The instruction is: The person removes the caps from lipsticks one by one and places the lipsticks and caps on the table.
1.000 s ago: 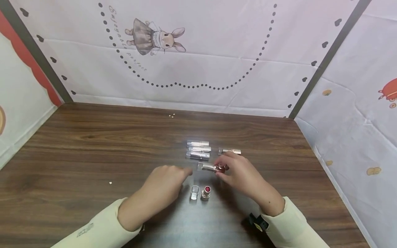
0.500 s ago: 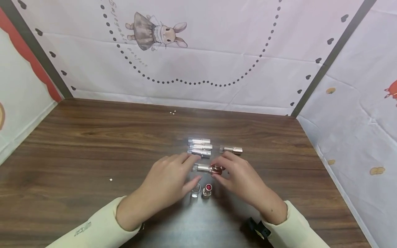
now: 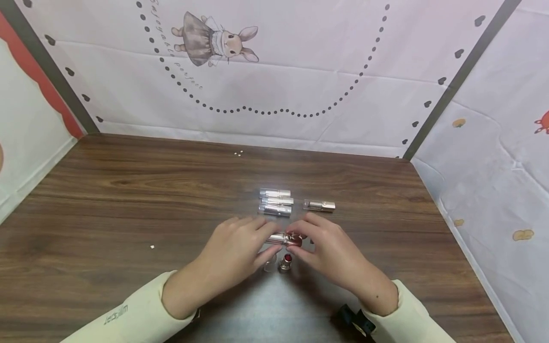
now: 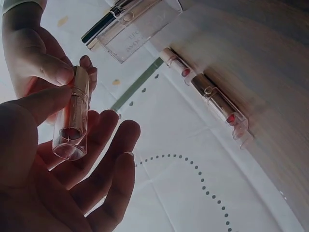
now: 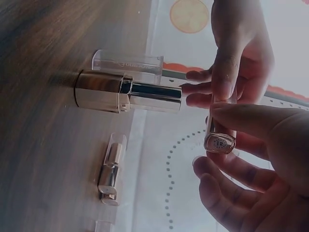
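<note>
Both hands hold one capped lipstick (image 3: pixel 279 238) crosswise above the table. My left hand (image 3: pixel 240 243) pinches its clear cap end between thumb and fingers. At the other end, my right hand (image 3: pixel 332 245) grips the shiny base, and the base's underside (image 5: pixel 219 143) faces the right wrist camera. The colour bullet shows through the cap in the left wrist view, where the lipstick (image 4: pixel 72 116) points downward. Just below the hands, an uncapped red lipstick (image 3: pixel 285 263) stands upright. Beside it stands a loose clear cap (image 5: pixel 128 65), partly hidden by the left hand in the head view.
Three capped lipsticks (image 3: pixel 275 201) lie in a row beyond the hands. Another capped lipstick (image 3: pixel 319 205) lies to their right. White specks (image 3: pixel 238 153) dot the back of the wooden table (image 3: pixel 128 190). Printed cloth walls (image 3: pixel 300 62) surround it.
My left hand has come right and taken hold of the lipstick's cap end. The right hand has brought the lipstick slightly left and nearer. The other lipsticks stay put.
</note>
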Tool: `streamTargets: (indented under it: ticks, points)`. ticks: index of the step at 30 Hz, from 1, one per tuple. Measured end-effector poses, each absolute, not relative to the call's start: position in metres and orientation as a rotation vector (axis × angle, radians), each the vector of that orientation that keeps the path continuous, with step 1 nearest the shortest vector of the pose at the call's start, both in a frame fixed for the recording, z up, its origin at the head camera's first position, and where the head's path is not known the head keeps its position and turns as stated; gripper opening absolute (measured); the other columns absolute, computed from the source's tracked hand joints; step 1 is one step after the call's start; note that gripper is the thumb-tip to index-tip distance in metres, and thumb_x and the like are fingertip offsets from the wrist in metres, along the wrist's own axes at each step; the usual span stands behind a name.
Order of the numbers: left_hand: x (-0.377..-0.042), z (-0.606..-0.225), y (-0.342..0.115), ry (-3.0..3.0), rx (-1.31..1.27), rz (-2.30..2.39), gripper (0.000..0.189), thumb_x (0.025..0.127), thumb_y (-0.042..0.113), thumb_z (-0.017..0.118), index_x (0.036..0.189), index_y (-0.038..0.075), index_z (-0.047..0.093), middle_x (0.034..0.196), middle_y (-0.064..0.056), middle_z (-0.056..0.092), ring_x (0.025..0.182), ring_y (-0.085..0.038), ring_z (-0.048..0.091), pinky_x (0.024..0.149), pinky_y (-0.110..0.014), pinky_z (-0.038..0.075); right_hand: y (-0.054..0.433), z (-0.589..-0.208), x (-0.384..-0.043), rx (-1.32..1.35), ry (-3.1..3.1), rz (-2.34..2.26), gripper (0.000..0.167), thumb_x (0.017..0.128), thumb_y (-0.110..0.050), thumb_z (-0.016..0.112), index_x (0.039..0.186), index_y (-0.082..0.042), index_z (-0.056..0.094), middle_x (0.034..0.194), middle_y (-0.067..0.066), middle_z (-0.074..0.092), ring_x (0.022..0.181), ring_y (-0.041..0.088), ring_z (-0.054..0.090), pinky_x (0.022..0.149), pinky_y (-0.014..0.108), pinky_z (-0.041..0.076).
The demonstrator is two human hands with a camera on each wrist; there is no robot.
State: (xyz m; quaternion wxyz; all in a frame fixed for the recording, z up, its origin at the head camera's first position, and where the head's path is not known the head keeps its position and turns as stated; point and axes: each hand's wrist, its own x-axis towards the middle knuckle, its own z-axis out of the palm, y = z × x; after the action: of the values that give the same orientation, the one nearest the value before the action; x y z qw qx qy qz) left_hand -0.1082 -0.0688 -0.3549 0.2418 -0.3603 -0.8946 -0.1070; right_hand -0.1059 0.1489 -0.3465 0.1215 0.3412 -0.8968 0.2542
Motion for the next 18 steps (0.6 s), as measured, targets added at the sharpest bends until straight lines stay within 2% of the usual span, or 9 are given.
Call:
streamTargets:
  ticks: [12,18]
  points:
    - [-0.1053,-0.3524,-0.0699,-2.48,-0.954,-0.307,0.025,0.088,0.04,0.075,0.103,0.02,0.071,0.082,0.009,0.07,0.065,-0.01,0.067,0.054,-0.029,0.051,0.146,-0.3468,-0.105,0.967,-2.635,0.702,0.022,0.082,-0.017,0.083,0.102,-0.014,0.075,0.09,-0.007,0.063,0.078,0.002,0.059,0.066,0.018,0.05]
    - [-0.1043,-0.3518,-0.0704,-2.505,-0.96,-0.323,0.026,0.088,0.041,0.074,0.102,0.02,0.07,0.077,0.008,0.066,0.057,-0.009,0.061,0.043,-0.022,0.039,0.1448,-0.3452,-0.1032,0.928,-2.683,0.673,0.021,0.082,-0.019,0.083,0.101,-0.016,0.075,0.091,-0.009,0.062,0.078,0.002,0.057,0.065,0.018,0.049]
